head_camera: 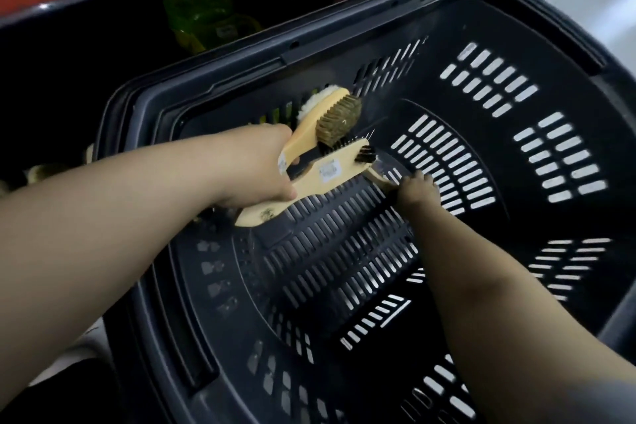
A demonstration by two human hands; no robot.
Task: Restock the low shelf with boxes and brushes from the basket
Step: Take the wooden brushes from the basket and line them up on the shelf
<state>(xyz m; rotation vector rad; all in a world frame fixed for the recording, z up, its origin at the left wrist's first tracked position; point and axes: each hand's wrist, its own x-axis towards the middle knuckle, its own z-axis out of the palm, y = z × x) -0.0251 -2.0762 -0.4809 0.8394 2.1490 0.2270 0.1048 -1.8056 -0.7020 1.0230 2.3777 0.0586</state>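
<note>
**Brushes gathered from a shopping basket [344, 34] bound for the low shelf**

The left hand [261, 165] clenches two wooden handles above the basket floor: a wool-backed brush [330, 110] with tan bristles, and a black-bristled brush [327, 170] just under it. To that hand's right and deeper in, the right hand [416, 189] curls its fingers on the handle of what looks like a third brush [380, 178], lying on the floor. These brushes should be light, stiff and dry. The bare handles are likely the surest hold, since the bristles and wool would give. Count: three brushes as far as can be told, one basket, no boxes in view.
</note>
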